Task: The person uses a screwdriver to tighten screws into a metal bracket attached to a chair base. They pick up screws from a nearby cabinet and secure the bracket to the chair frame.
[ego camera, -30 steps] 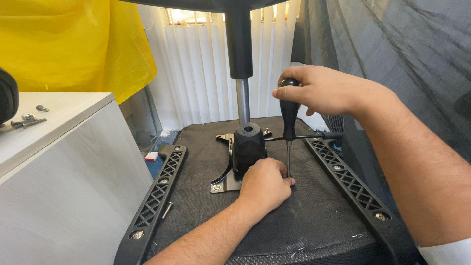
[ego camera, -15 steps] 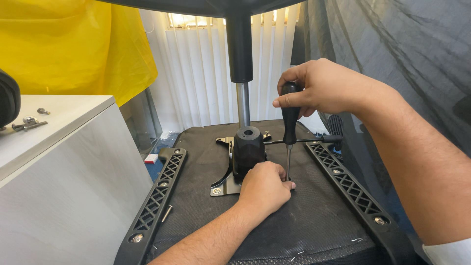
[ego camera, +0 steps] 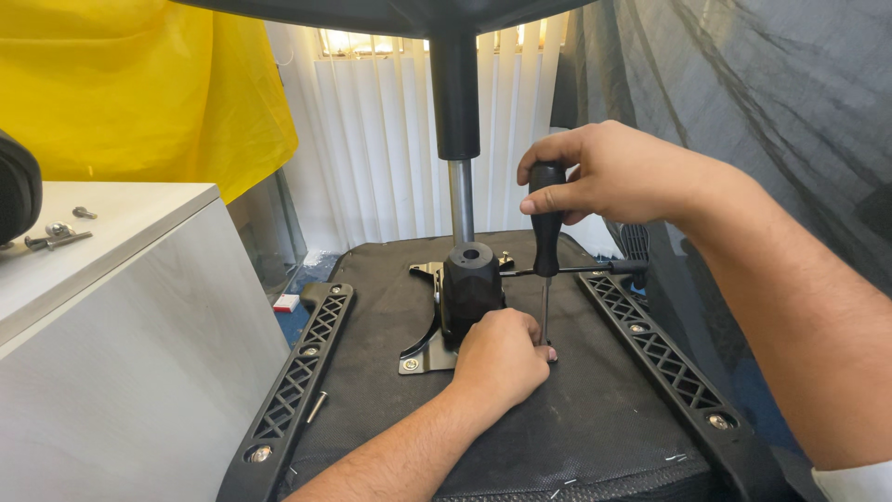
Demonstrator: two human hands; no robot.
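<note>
On seat underside (ego camera: 557, 418), R hand (ego camera: 623, 172) gripping screwdriver (ego camera: 545, 244)

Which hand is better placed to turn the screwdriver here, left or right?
Right. The right hand already grips the black handle of the upright screwdriver from above. The left hand rests low on the upturned chair seat, by the screwdriver's tip and the mechanism plate, so it seems better suited to steadying.

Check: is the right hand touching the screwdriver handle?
Touching. The head view shows the right hand wrapped around the top of the black screwdriver handle, fingers curled over it with no gap; the shaft runs down beside the left hand.
</note>
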